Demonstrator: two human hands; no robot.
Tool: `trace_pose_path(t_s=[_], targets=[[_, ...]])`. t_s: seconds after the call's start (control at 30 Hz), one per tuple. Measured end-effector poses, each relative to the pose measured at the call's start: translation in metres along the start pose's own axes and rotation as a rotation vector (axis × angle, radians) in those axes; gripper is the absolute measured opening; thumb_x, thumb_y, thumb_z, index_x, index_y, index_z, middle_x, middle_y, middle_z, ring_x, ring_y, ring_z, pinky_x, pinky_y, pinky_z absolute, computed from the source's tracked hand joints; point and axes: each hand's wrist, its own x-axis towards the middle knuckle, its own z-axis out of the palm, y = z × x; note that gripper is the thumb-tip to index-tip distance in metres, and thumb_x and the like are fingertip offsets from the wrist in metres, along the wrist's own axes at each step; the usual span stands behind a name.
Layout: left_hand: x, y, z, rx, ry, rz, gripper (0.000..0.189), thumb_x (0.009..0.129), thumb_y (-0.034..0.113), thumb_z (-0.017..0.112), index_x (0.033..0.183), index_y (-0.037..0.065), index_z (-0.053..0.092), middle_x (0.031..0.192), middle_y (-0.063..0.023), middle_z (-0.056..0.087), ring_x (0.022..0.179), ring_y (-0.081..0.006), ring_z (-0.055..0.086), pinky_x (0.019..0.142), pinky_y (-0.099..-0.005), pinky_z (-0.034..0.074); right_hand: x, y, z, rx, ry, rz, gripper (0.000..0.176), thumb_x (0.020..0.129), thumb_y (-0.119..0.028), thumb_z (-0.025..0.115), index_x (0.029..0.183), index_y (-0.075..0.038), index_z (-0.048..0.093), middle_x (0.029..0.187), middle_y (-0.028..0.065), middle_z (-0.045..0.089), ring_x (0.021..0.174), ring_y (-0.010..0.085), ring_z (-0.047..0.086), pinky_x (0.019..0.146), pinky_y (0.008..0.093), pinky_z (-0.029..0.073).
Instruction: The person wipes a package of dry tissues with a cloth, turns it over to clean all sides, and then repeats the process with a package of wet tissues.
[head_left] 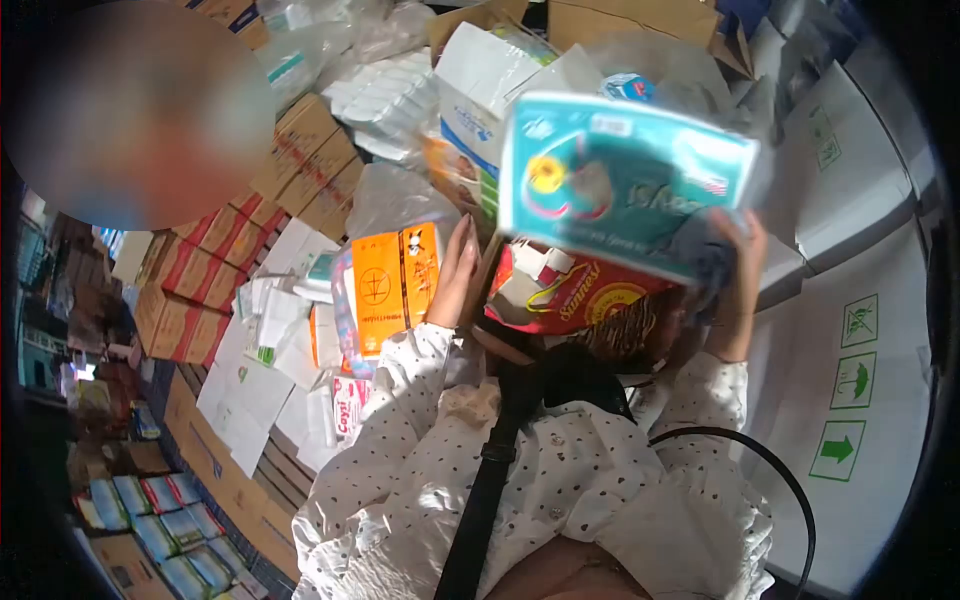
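Both our arms are raised in front of the chest, in white dotted sleeves bent at the elbow, with the forearms pointing up the frame. Our right hand (738, 262), right of centre, is curled round the lower right corner of a flat teal plastic pack (620, 180) and holds it tilted in the upper middle of the frame, above everything else. Our left hand (458, 268), at centre, is open with the fingers straight and together, pointing up. It lies along the left side of a red and yellow plastic pack (575, 297) just under the teal one, and we cannot tell whether it grips anything. An orange cardboard box (392, 285) stands just left of that hand. Brown cardboard cartons (305, 160) are stacked at the upper left, and white cartons with green arrow marks (850, 385) fill the right edge.
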Motion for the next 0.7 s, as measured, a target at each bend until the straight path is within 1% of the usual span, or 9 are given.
trace_pose_path(t_s=[0.07, 0.1, 0.13, 0.23, 0.37, 0.43, 0.57, 0.63, 0.7], targets=[[-0.013, -0.001, 0.002, -0.248, -0.021, -0.075, 0.062, 0.104, 0.044, 0.039, 0.146, 0.0, 0.032, 0.148, -0.0149, 0.038, 0.137, -0.0243, 0.037, 0.114, -0.0339, 0.028, -0.003, 0.035, 0.011, 0.038, -0.135, 0.113, 0.023, 0.078, -0.011, 0.073, 0.097, 0.0, 0.067, 0.089, 0.006, 0.067, 0.079, 0.0178, 0.064, 0.072, 0.0273, 0.051], [-0.021, -0.003, -0.012, -0.298, -0.018, -0.278, 0.064, 0.103, 0.046, 0.038, 0.145, -0.002, 0.033, 0.143, -0.0148, 0.043, 0.132, -0.0227, 0.042, 0.109, -0.0334, 0.034, 0.0, 0.076, 0.016, 0.186, -0.23, 0.267, 0.022, 0.081, -0.013, 0.072, 0.097, 0.0, 0.066, 0.085, 0.0031, 0.064, 0.072, 0.0153, 0.061, 0.068, 0.0262, 0.05], [-0.024, -0.018, -0.025, -0.176, 0.036, -0.271, 0.07, 0.101, 0.052, 0.038, 0.146, 0.0, 0.03, 0.142, -0.0154, 0.045, 0.127, -0.0237, 0.048, 0.104, -0.0342, 0.041, 0.003, 0.097, 0.02, 0.332, -0.325, 0.422, 0.021, 0.083, -0.015, 0.07, 0.097, 0.0, 0.064, 0.082, 0.0002, 0.062, 0.066, 0.0128, 0.058, 0.064, 0.0252, 0.049], [-0.045, -0.048, -0.055, -0.045, 0.132, -0.261, 0.073, 0.1, 0.056, 0.04, 0.143, -0.004, 0.036, 0.134, -0.0156, 0.052, 0.115, -0.0224, 0.058, 0.092, -0.0306, 0.05, -0.036, 0.08, 0.063, 0.311, -0.285, 0.377, 0.023, 0.08, -0.011, 0.069, 0.1, -0.001, 0.067, 0.087, 0.0039, 0.067, 0.074, 0.0164, 0.063, 0.07, 0.0287, 0.052], [-0.072, -0.066, -0.055, 0.048, 0.343, -0.202, 0.066, 0.101, 0.051, 0.043, 0.133, -0.007, 0.048, 0.124, -0.0141, 0.06, 0.108, -0.0194, 0.06, 0.09, -0.0291, 0.049, 0.002, 0.219, 0.066, 0.196, -0.435, 0.46, 0.025, 0.083, -0.015, 0.068, 0.104, 0.0, 0.066, 0.089, 0.0036, 0.067, 0.076, 0.0166, 0.063, 0.071, 0.0301, 0.051], [-0.081, -0.072, -0.049, 0.041, 0.361, -0.192, 0.064, 0.101, 0.049, 0.045, 0.132, -0.007, 0.048, 0.123, -0.0138, 0.06, 0.107, -0.019, 0.06, 0.091, -0.0287, 0.048, 0.0, 0.224, 0.092, -0.188, -0.121, 0.031, 0.025, 0.088, -0.019, 0.065, 0.104, 0.001, 0.066, 0.09, 0.0062, 0.068, 0.078, 0.0197, 0.063, 0.072, 0.0317, 0.051], [-0.092, -0.083, -0.042, -0.089, 0.453, -0.22, 0.063, 0.1, 0.047, 0.049, 0.132, -0.007, 0.049, 0.126, -0.0133, 0.057, 0.109, -0.0183, 0.057, 0.096, -0.0304, 0.044, -0.018, 0.174, 0.149, -0.172, -0.103, -0.136, 0.026, 0.091, -0.016, 0.064, 0.111, 0.0, 0.064, 0.097, 0.0081, 0.067, 0.081, 0.0175, 0.062, 0.074, 0.0301, 0.05], [-0.093, -0.092, -0.039, -0.22, 0.544, -0.16, 0.062, 0.1, 0.047, 0.048, 0.131, -0.007, 0.049, 0.125, -0.0129, 0.058, 0.107, -0.0182, 0.058, 0.096, -0.0317, 0.044, -0.052, 0.159, 0.182, -0.37, 0.171, -0.518, 0.025, 0.089, -0.013, 0.063, 0.111, 0.0, 0.065, 0.108, 0.0137, 0.064, 0.096, 0.022, 0.06, 0.083, 0.0333, 0.048], [-0.091, -0.092, -0.038, -0.264, 0.535, -0.145, 0.063, 0.101, 0.048, 0.046, 0.133, -0.006, 0.048, 0.128, -0.0121, 0.056, 0.112, -0.0192, 0.055, 0.099, -0.0326, 0.043, -0.094, 0.126, 0.196, -0.262, -0.249, -0.442, 0.022, 0.085, -0.009, 0.063, 0.105, -0.004, 0.068, 0.125, 0.0207, 0.055, 0.114, 0.0351, 0.052, 0.098, 0.0436, 0.041]])
